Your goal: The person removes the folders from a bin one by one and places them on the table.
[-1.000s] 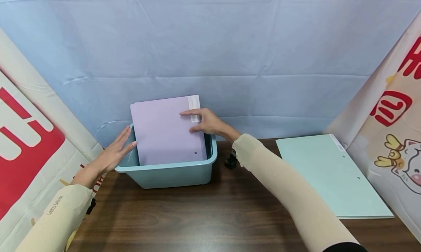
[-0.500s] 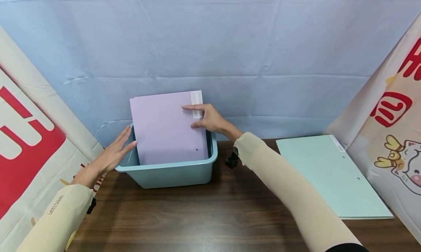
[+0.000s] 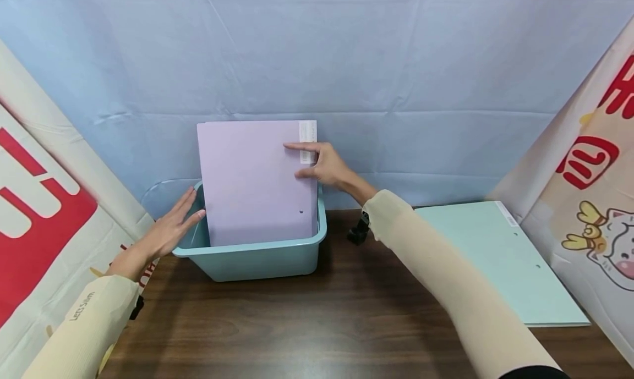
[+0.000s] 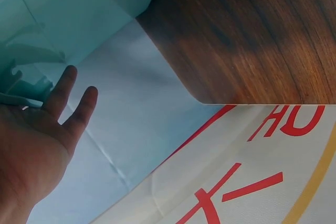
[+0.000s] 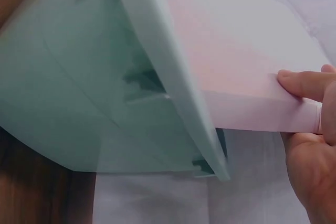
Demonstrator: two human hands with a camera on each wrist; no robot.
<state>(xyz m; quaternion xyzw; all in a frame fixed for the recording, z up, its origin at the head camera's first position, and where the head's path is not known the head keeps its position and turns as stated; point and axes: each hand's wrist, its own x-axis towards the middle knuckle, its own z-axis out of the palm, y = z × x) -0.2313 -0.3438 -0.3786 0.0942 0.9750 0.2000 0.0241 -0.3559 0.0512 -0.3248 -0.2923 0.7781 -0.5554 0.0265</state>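
A purple file folder (image 3: 252, 181) with a white label at its upper right stands upright in a light blue plastic basin (image 3: 262, 262); its lower part is hidden behind the front wall. My right hand (image 3: 324, 164) grips the folder's right side. In the right wrist view, a digit presses the cover while the rest of the hand (image 5: 310, 166) wraps past the spine edge. At the basin's left rim my left hand (image 3: 170, 228) rests with straight fingers. The left wrist view shows that hand (image 4: 37, 150) against the basin wall, partly out of frame.
A pale green folder (image 3: 510, 258) lies flat on the right of the brown wooden table (image 3: 307, 324), its edge suggesting more than one layer. Blue cloth (image 3: 396, 65) hangs behind, and printed cloths (image 3: 44, 214) flank both sides.
My right hand has moved up and slightly right, raising the purple folder and bringing its tilted top edge level. The left hand and basin have stayed in place.
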